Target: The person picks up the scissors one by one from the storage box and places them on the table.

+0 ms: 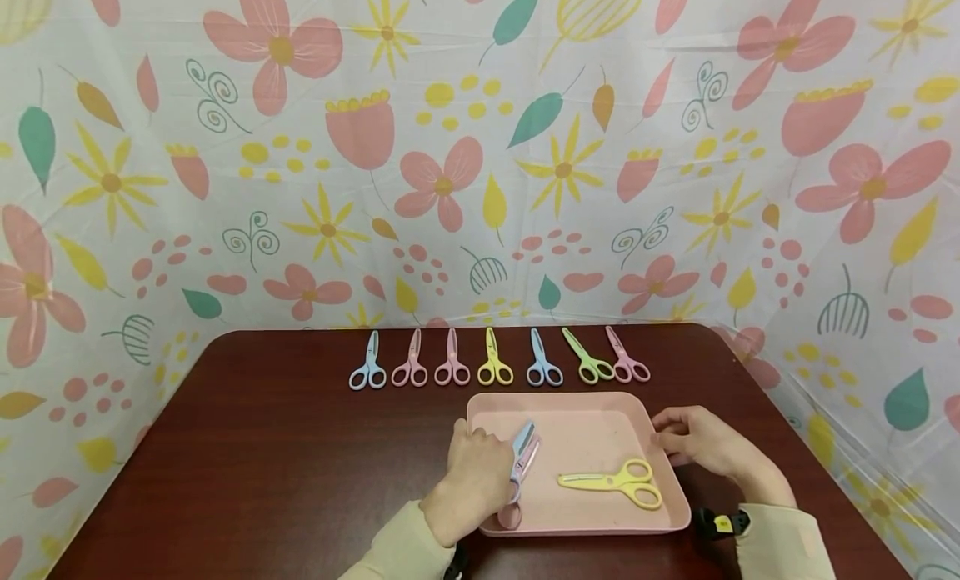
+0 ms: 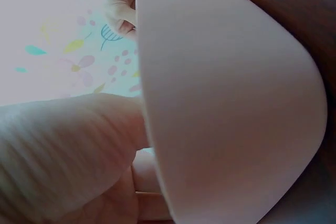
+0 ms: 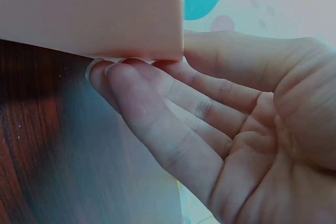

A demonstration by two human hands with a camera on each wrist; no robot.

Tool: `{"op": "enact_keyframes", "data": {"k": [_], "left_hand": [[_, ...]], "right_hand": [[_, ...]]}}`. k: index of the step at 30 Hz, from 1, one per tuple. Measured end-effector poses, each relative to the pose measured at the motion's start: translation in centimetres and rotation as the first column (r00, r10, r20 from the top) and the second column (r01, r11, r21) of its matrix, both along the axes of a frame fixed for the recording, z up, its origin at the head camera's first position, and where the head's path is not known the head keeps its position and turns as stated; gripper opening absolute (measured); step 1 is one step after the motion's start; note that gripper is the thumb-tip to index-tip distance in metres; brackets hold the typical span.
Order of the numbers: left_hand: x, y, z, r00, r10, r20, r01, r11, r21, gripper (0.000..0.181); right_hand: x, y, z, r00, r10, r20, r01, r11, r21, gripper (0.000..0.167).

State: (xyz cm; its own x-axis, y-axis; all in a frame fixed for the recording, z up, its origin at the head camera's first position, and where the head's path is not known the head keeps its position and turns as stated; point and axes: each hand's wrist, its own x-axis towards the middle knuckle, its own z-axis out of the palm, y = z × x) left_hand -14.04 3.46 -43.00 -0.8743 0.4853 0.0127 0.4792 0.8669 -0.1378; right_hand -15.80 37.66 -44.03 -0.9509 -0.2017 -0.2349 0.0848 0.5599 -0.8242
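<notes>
A shallow pink tray (image 1: 577, 403) holds yellow scissors (image 1: 618, 482) at its right, and blue scissors (image 1: 522, 438) overlapping pink ones (image 1: 530, 459) at its left. My left hand (image 1: 477, 480) grips the tray's left side, partly covering the blue handles. In the left wrist view, that hand (image 2: 79, 156) meets the rim of the tray (image 2: 231, 93). My right hand (image 1: 708, 442) holds the opposite side. The right wrist view has the hand's (image 3: 210, 108) fingertips beneath the bottom edge of the tray (image 3: 105, 14) and the thumb against its side.
Several scissors lie in a row along the back of the dark brown table (image 1: 285, 447): blue (image 1: 368, 365), pink (image 1: 410, 363), yellow (image 1: 492, 362) and green (image 1: 588, 359) among them. A flower-patterned cloth (image 1: 465, 88) hangs behind the table and at its sides.
</notes>
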Motion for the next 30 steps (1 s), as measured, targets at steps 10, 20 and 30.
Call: {"op": "enact_keyframes", "data": {"k": [10, 20, 30], "left_hand": [[-0.5, -0.7, 1.0, 0.999, -0.006, -0.047, 0.01, 0.996, 0.09, 0.032], [-1.4, -1.9, 1.8, 0.998, -0.01, -0.062, 0.022, 0.978, 0.207, 0.037], [-2.8, -4.2, 3.0, 0.983, 0.04, -0.179, 0.031, 0.926, 0.376, 0.041]], "right_hand": [[-0.1, 0.0, -0.2, 1.0, -0.015, -0.011, 0.015, 1.0, 0.025, 0.025], [-0.1, 0.1, -0.2, 1.0, 0.006, -0.019, -0.006, 1.0, 0.007, 0.026], [0.0, 0.1, -0.2, 1.0, 0.006, -0.026, -0.006, 1.0, 0.018, 0.025]]}}
